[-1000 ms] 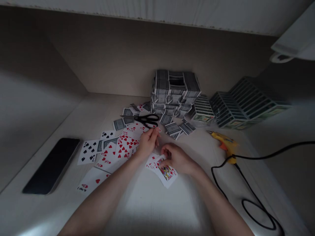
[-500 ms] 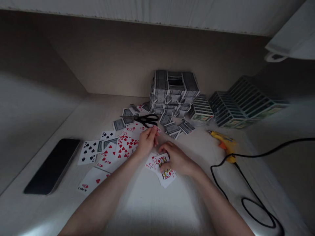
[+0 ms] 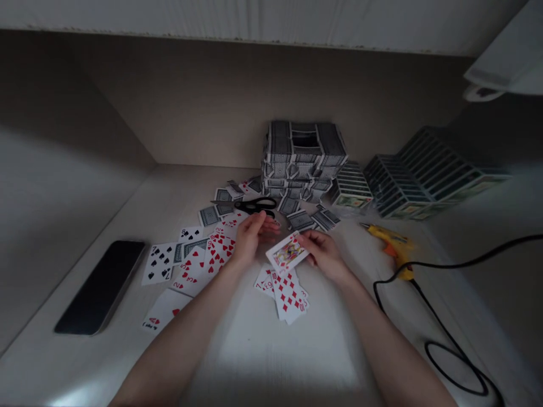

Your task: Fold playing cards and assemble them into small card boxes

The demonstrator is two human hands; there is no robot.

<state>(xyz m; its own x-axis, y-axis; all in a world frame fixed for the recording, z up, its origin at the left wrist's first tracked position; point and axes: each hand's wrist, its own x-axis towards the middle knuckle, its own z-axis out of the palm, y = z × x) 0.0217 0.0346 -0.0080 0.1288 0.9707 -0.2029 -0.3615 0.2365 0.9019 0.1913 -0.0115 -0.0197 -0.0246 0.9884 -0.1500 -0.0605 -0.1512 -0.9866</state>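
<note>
A face-up playing card (image 3: 287,252), a red court card, is pinched by a corner between the thumb and fingers of my right hand (image 3: 324,252). It is raised and tilted over a small pile of red-suit cards (image 3: 289,297), whose top card is the ten of diamonds. To the left of the card, my left hand (image 3: 253,237) has its fingers apart and holds nothing. Beneath and beside that hand lie spread heart and diamond cards (image 3: 218,252), partly hidden by my forearm. Black-handled scissors (image 3: 254,204) lie just beyond my left hand.
A box built of folded cards (image 3: 303,152) stands at the back, with loose cut cards before it. Stacked card packs (image 3: 428,175) stand at right. A yellow glue gun (image 3: 394,246) with a black cord lies at right, a phone (image 3: 102,288) at left. A shelf edge hangs overhead.
My right hand has lifted the jack of diamonds off the small pile, uncovering the ten of diamonds. My left hand's fingers have opened out. The view has shifted slightly.
</note>
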